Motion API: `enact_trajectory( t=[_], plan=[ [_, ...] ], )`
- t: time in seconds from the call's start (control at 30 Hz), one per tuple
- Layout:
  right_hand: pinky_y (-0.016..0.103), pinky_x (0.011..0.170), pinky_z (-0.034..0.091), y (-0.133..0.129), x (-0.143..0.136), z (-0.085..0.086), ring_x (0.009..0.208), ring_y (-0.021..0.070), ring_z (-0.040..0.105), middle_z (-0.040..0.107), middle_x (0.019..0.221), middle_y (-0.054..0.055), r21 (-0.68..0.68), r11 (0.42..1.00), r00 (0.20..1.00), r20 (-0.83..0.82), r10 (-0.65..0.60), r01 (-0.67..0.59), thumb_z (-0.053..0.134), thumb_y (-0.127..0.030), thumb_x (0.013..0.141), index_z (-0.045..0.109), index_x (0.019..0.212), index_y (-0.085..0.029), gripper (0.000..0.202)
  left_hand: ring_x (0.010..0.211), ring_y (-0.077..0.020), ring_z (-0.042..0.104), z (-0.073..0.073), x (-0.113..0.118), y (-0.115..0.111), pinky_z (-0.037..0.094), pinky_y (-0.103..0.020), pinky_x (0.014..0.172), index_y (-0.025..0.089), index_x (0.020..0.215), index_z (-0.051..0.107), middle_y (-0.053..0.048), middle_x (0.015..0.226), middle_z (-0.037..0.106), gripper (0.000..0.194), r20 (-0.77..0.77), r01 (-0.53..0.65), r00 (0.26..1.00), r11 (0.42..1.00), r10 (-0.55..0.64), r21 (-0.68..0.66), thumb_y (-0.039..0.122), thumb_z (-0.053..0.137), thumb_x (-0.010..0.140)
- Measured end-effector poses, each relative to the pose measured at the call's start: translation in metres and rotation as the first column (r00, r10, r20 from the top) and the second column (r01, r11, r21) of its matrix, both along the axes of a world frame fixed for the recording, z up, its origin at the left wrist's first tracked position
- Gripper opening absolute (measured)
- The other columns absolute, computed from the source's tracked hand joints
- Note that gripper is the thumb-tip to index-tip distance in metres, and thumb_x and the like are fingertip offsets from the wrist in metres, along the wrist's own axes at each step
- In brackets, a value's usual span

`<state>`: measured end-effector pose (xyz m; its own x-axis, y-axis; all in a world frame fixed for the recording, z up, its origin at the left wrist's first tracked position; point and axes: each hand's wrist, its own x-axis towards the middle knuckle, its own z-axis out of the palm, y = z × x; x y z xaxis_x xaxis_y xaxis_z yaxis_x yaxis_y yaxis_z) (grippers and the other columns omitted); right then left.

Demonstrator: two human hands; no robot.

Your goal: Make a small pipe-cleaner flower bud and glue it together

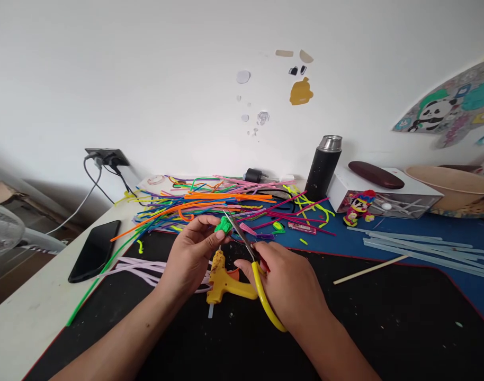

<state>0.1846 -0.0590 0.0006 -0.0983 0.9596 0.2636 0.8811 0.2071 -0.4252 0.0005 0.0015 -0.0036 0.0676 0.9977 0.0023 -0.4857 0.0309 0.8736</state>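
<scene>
From the head view, we pinch the green bundle [223, 225] in our left hand [192, 247] and grip the yellow-handled scissors [261, 288] in our right hand [286, 275], blades beside the bundle, above the yellow glue gun [222, 283] on the black mat [178, 338] covering part of the worktop [23, 312]

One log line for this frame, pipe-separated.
left hand: holds green piece | right hand: holds yellow-handled scissors, blades at piece | glue gun: on black mat

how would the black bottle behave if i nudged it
The black bottle would probably tip under a high push, being tall and narrow. Its rounded sides suggest it could then roll. Its smooth-looking body might not dent easily, though its weight isn't visible.
</scene>
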Motion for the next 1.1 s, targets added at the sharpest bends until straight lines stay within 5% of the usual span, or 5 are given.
enact_trajectory(
  t=[1.1],
  plan=[
    [0.032, 0.058, 0.03, -0.0013, 0.0009, 0.0037, 0.068, 0.0222, 0.069, 0.075, 0.081, 0.003, -0.074, 0.997, 1.0, -0.002, 0.0, 0.0, 0.072, -0.049, 0.098, 0.072, 0.089, -0.024, 0.026, 0.075, -0.0129, 0.07, -0.0032, -0.0029, 0.003, 0.061, -0.021, 0.072, 0.018, 0.085, 0.078, -0.002, 0.086, 0.072, 0.033, -0.026, -0.001, 1.0, 1.0, 0.001, 0.009, 0.024, 0.101, 0.062]
  ],
)
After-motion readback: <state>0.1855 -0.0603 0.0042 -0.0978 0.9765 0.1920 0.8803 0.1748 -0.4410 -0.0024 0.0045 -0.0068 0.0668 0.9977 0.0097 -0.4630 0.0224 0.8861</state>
